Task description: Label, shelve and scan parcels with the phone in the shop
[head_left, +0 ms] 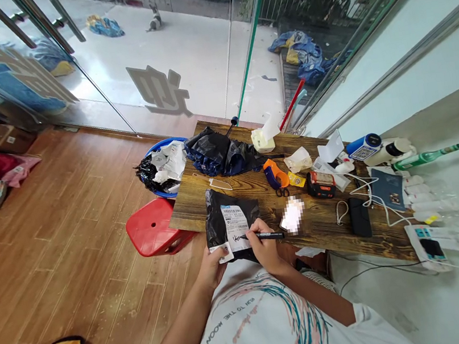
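Note:
A black plastic parcel with a white shipping label lies at the near edge of the wooden table. My right hand is closed round a black marker pen, whose tip rests on the label's lower part. My left hand pinches the parcel's near left corner, where a small white sticker shows. Both forearms reach up from my white printed T-shirt.
On the table lie a dark folded umbrella, orange-handled scissors, a phone, cables, bottles and a small device. A red stool and a blue bin of rubbish stand left of the table. Parcels lie on the floor at far left.

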Motion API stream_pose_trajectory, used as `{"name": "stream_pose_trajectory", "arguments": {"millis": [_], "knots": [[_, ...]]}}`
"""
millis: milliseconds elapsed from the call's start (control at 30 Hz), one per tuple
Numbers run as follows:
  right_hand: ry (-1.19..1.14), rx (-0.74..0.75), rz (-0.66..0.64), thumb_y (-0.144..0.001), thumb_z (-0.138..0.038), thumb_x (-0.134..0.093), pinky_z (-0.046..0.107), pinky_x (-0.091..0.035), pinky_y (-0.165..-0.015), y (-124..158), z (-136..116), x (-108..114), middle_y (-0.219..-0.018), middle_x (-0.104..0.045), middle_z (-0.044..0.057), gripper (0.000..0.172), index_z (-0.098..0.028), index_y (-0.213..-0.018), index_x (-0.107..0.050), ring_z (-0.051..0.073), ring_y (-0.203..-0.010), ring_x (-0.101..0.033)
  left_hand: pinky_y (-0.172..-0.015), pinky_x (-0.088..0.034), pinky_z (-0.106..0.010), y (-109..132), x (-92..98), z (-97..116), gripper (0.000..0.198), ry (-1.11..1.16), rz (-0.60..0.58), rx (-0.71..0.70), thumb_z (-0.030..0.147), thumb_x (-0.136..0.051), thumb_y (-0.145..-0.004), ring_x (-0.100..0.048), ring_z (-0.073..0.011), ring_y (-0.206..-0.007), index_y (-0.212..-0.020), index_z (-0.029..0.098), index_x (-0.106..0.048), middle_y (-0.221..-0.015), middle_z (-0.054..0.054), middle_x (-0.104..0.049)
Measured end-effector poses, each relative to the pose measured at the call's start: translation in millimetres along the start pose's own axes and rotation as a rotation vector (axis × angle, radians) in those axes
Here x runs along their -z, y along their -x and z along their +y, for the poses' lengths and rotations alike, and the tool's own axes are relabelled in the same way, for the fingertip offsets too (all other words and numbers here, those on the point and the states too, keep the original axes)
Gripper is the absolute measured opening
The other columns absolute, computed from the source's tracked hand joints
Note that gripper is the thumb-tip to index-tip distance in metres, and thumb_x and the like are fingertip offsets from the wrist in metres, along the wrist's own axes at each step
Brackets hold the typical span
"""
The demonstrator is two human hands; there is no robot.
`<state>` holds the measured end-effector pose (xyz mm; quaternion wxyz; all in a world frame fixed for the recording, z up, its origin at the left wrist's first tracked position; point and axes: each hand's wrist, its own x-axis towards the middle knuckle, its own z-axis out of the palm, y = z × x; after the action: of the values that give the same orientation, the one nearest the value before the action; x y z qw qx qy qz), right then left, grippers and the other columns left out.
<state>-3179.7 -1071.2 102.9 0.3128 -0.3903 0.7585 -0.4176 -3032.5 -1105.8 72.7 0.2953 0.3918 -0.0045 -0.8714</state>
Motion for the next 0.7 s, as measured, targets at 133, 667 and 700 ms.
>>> {"name": "stream_pose_trajectory", "arguments": {"millis": [133,667,700], "knots": [[-0.01,-0.009,0.033,-0.082,-0.027,-0.049,0.018,-0.033,-0.062,-0.4,-0.3,-0.6,-0.064,-0.042,-0.002,0.023,-0.014,-0.065,-0.041,0.004,-0.062,-0.04,-0.089,-0.048,-0.038,-0.4,0.7,-0.6,0.064,0.01,-0.014,0.006,0.003,-0.058,-0.055,-0.064,-0.0258,-0.093,-0.118,0.01,-0.05,-0.101,-0.012,-0.066],[-0.152,-0.056,0.224,-0.083,-0.04,-0.055,0.018,-0.039,-0.064,-4.2,-5.4,8.6,-0.068,-0.046,-0.002,0.03,-0.013,-0.073,-0.045,0.003,-0.064,-0.045,-0.08,-0.048,-0.031,-13.9,12.2,-8.2,0.048,-0.119,-0.013,0.004,0.014,-0.057,-0.054,-0.062,-0.0203,-0.086,-0.102,0.01,-0.052,-0.098,-0.011,-0.064],[-0.12,-0.074,0.261,-0.081,-0.041,-0.057,0.018,-0.04,-0.066,-6.5,-4.4,10.8,-0.07,-0.048,-0.002,0.031,-0.013,-0.075,-0.048,0.003,-0.066,-0.046,-0.079,-0.047,-0.029,-23.6,16.1,-10.0,0.046,-0.216,-0.014,-0.005,0.018,-0.054,-0.056,-0.061,-0.0193,-0.086,-0.101,0.011,-0.05,-0.099,-0.011,-0.063]]}}
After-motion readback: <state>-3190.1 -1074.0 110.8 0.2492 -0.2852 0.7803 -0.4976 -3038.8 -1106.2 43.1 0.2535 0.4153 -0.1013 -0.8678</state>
